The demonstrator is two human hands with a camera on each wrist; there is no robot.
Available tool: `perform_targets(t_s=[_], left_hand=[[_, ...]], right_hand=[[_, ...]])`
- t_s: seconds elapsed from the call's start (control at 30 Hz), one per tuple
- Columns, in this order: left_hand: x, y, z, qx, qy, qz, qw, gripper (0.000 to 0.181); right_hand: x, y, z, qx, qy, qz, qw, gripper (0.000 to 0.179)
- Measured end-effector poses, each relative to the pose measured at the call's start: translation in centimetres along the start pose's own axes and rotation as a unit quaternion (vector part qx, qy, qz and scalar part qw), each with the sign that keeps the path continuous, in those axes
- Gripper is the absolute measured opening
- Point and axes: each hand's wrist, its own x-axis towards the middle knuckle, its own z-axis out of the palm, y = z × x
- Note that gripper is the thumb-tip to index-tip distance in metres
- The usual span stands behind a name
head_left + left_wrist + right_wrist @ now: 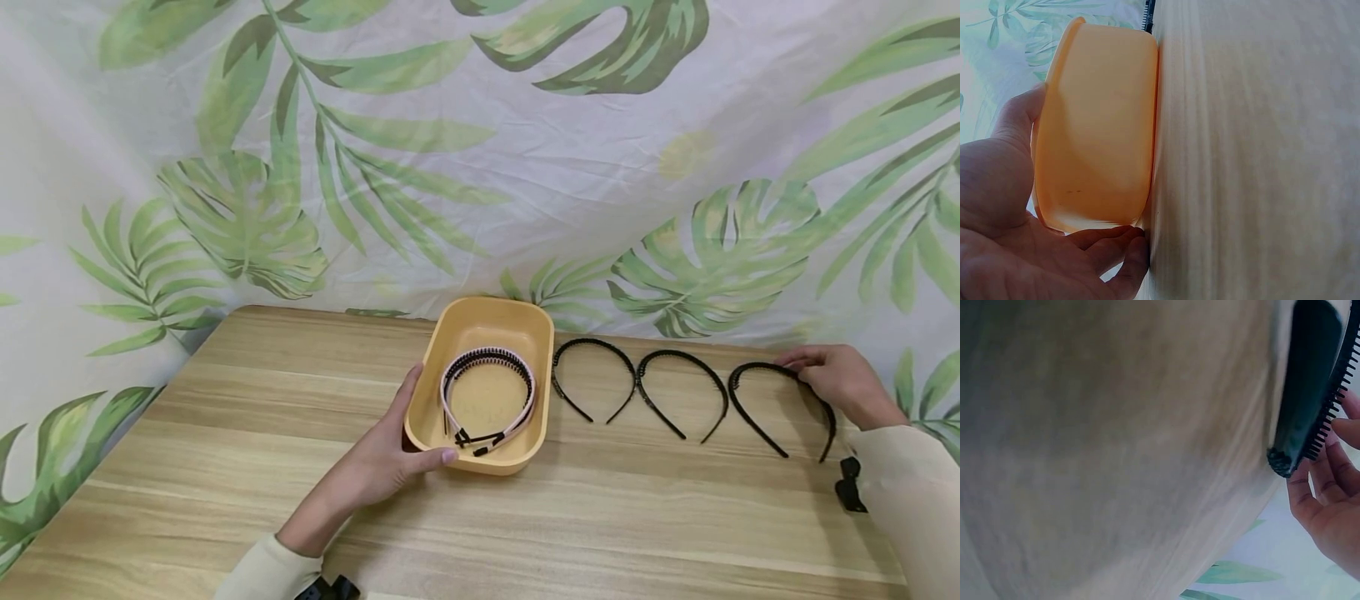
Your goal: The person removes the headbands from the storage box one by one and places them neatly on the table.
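Note:
My left hand (382,462) grips a yellow plastic bin (543,392) at its near left corner, thumb over the front rim and fingers along the side wall. Inside the bin lie several headbands (534,390), pink and black, stacked together. To its right, a row of three black toothed headbands lies on the table: one beside the bin (596,341), a middle one (686,356) and a far right one (761,433). My right hand (843,385) pinches the far right headband near the top of its curve; in the right wrist view its teeth (1325,428) meet the fingertips.
The wood-grain table (600,525) runs back to a leaf-print cloth (420,167) hanging behind it. The bin and the headbands are near the table's back edge. Small black devices sit at both wrists, such as the right wrist device (850,485).

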Motion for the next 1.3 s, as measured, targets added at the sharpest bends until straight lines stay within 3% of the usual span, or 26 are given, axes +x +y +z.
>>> perform_targets(t_s=[0.47,0.87,1.17,1.3], left_hand=[[-0.1,0.1,0.0,0.001,0.000,0.000,1.0000,0.124],[-0.1,0.3,0.0,0.005,0.000,-0.003,1.0000,0.124],[-0.1,0.2,-0.1,0.005,0.000,-0.005,1.0000,0.124],[-0.1,0.1,-0.1,0.002,0.000,-0.003,1.0000,0.124]], right_hand=[[-0.5,-0.3,0.1,0.000,0.001,-0.012,0.9999,0.040],[-1.3,-2.2,0.4,-0.037,0.045,-0.059,0.9966,0.035],[-1.8,-3.7,0.8,-0.025,0.027,-0.056,0.9977,0.042],[-2.0,-4.7,1.2,-0.037,0.042,-0.066,0.9962,0.042]])
